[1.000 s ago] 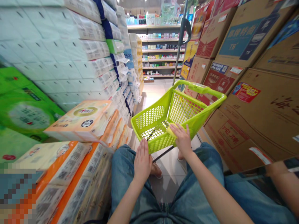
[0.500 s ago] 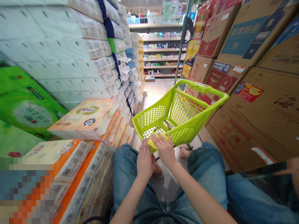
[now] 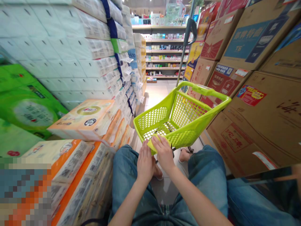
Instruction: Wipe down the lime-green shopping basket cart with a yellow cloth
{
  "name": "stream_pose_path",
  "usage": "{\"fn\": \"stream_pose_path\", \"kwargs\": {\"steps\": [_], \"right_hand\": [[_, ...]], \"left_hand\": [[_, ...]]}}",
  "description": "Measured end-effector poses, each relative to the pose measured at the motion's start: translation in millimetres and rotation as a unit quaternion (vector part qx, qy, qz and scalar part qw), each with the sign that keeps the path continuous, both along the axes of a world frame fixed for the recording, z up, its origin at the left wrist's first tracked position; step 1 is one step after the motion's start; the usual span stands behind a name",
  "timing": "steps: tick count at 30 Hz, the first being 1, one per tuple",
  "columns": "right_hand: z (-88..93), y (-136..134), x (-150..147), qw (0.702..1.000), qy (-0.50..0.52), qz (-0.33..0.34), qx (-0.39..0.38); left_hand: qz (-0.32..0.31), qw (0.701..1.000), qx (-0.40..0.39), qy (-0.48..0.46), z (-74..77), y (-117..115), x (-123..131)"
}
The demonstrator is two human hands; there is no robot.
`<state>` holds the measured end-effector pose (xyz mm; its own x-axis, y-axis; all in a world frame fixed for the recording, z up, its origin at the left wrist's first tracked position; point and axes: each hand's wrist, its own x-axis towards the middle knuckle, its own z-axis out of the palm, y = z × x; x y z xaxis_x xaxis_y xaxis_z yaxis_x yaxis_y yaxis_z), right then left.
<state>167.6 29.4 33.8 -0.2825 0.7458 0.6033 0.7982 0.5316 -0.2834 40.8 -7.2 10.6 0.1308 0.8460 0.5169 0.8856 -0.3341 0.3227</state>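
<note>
A lime-green shopping basket (image 3: pixel 188 135) with lattice walls stands tilted before my knees, its long grey handle rising behind. Over its near rim lies a yellow cloth (image 3: pixel 152 147). My right hand (image 3: pixel 163 153) is closed on this cloth, fingers pressing it against the rim. My left hand (image 3: pixel 144 160) lies just beside it, fingers straight and close together, the tips at the rim's near left corner and touching the cloth's edge. The left thumb and palm are mostly hidden.
Tissue packs (image 3: pixel 84 116) are stacked close on my left, with a taller white stack (image 3: pixel 70 53) behind. Cardboard cartons (image 3: pixel 249 122) line the right side. Another person's jeans (image 3: pixel 256 201) show at lower right. Shelves (image 3: pixel 164 53) of small goods stand beyond the bright aisle floor (image 3: pixel 156 91).
My right hand and the cloth have shifted slightly left along the rim. My left hand and the basket stay nearly in place. The view has turned slightly.
</note>
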Motion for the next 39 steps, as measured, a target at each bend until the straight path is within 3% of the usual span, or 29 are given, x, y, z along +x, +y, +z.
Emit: {"fn": "stream_pose_path", "kwargs": {"steps": [2, 5, 9, 12, 15, 19, 21, 23, 26, 30, 32, 35, 39], "right_hand": [[-0.9, -6, -8, 0.999, -0.012, 0.035, 0.0], [2.3, 3, 19, 0.998, -0.035, 0.044, 0.003], [10.6, 32, 87, 0.999, -0.015, -0.047, 0.003], [13.7, 44, 108, 0.993, 0.019, -0.118, -0.005], [9.8, 36, 81, 0.992, 0.033, -0.122, -0.014], [0.3, 5, 13, 0.999, 0.019, -0.026, -0.009], [-1.6, -6, -5, 1.0, 0.004, 0.024, -0.01], [-0.7, -8, -2, 0.998, -0.017, 0.057, -0.013], [3.5, 7, 38, 0.998, -0.037, 0.05, -0.007], [10.9, 37, 106, 0.998, -0.005, -0.058, 0.002], [13.6, 44, 118, 0.994, 0.013, -0.108, -0.002], [13.0, 36, 93, 0.992, 0.017, -0.123, -0.016], [5.9, 5, 20, 1.0, 0.001, -0.021, -0.017]], "left_hand": [[-0.001, 1.0, -0.001, 0.006, -0.3, 0, 0], [0.002, 1.0, -0.005, 0.004, 0.6, -1, 0], [0.002, 1.0, -0.013, -0.004, 2.4, -2, 1], [0.002, 1.0, -0.012, -0.003, 3.5, -2, 2], [0.009, 1.0, -0.008, 0.003, 4.1, -2, 3], [0.01, 1.0, 0.003, 0.014, 2.7, -2, 2], [0.007, 1.0, 0.006, 0.025, 1.7, -3, 1], [0.006, 0.999, 0.007, 0.034, 1.4, -3, 1], [0.012, 0.999, 0.004, 0.041, 2.7, -3, 1], [0.023, 0.999, -0.002, 0.046, 5.8, -3, 3], [0.025, 0.999, 0.002, 0.044, 6.7, -3, 5], [0.029, 0.999, 0.006, 0.035, 6.1, -3, 7], [0.026, 0.999, 0.012, 0.036, 2.3, -3, 6]]}}
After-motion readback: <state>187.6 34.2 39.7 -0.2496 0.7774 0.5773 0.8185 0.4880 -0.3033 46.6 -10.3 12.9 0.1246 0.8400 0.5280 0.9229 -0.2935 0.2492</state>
